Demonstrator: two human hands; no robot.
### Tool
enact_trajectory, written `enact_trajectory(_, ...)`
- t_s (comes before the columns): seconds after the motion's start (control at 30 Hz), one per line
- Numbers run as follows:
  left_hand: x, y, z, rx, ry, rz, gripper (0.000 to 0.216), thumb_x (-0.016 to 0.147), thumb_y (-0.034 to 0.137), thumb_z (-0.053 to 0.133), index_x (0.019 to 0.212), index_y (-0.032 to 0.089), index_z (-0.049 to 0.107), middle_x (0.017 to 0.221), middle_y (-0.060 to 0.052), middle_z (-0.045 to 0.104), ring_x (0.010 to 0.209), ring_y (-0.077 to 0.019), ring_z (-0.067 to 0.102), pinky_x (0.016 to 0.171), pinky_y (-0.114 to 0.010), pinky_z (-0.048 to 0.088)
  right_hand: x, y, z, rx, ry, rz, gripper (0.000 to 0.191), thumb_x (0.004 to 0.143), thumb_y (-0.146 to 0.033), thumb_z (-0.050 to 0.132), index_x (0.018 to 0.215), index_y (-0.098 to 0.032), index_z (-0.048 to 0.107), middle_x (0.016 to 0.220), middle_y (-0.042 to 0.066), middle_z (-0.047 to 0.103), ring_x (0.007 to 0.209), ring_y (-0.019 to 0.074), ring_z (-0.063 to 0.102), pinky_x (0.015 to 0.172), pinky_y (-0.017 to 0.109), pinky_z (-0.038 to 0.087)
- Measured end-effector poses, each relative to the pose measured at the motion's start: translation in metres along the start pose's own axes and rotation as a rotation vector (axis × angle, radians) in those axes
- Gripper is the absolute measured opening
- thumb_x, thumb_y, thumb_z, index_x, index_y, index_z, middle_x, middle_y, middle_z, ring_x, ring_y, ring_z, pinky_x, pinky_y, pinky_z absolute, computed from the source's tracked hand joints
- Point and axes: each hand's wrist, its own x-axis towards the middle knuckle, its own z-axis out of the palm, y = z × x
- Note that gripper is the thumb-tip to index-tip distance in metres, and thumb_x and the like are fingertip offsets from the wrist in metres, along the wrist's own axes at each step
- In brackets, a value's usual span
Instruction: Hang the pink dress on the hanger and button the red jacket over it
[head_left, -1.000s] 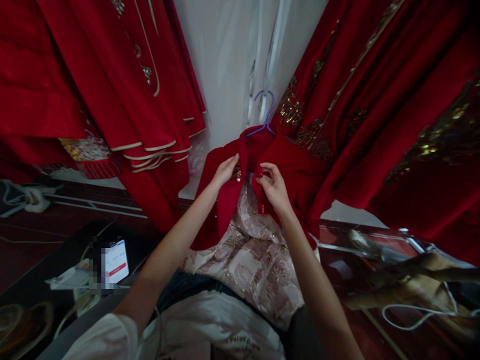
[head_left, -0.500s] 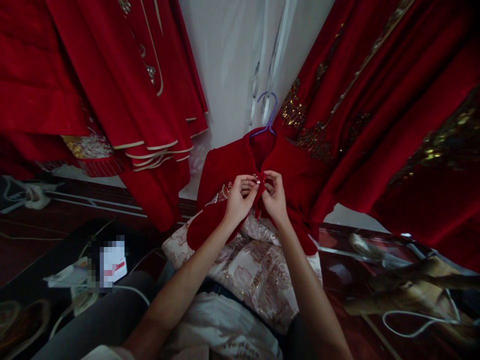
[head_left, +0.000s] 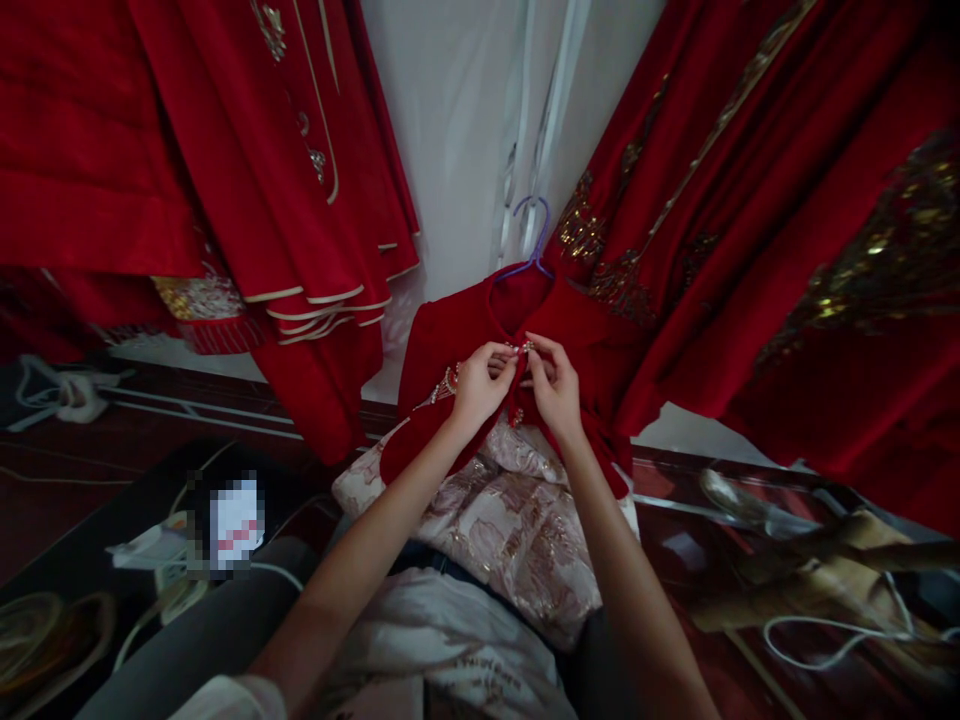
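Observation:
A red jacket with a stand collar lies over my lap, on a purple hanger. Both hands meet at its front opening, just below the collar. Between their fingertips is a small jewelled clasp. My left hand pinches the left side of it, fingers curled. From the other side my right hand grips the clasp's right part between thumb and fingertips. Lower on the opening sits another jewelled fastener. Beaded trim decorates the jacket left of my left hand. Under it spreads pale floral brocade fabric.
Red garments with pale piping hang at the left, and gold-embroidered red ones at the right. At lower left, a phone with a blurred screen stands near white cables. Wooden pieces and a white cord lie at lower right.
My right hand's fingers have shifted slightly up and right, and more of the jewelled clasp shows between both hands. The whole view has moved a little.

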Motion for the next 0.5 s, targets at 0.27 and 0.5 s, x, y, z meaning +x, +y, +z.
enact_trajectory(0.27,0.017,0.006,-0.011,0.117,-0.200,0.121,0.005,0.078,0.016,0.058,0.082,0.018,0.057,0.075,0.000,0.063,0.066,-0.0099,0.061,0.063,-0.020,0.049,0.011,-0.003,-0.006,-0.152,-0.009,-0.076,0.036,0.089,-0.043,0.053,0.116,-0.023,0.065,0.114,0.008,0.065,0.081,0.0166,0.065,0.062,0.029,0.058)
enact_trajectory(0.5,0.026,0.013,-0.014,0.293,-0.248,0.198,0.009,0.079,0.024,0.060,0.073,0.018,0.056,0.069,-0.001,0.062,0.062,-0.0116,0.057,0.061,-0.023,0.044,0.012,-0.006,-0.013,-0.228,-0.037,-0.090,0.036,0.089,-0.041,0.055,0.119,-0.026,0.068,0.117,0.004,0.069,0.093,0.0224,0.069,0.084,0.041,0.059)
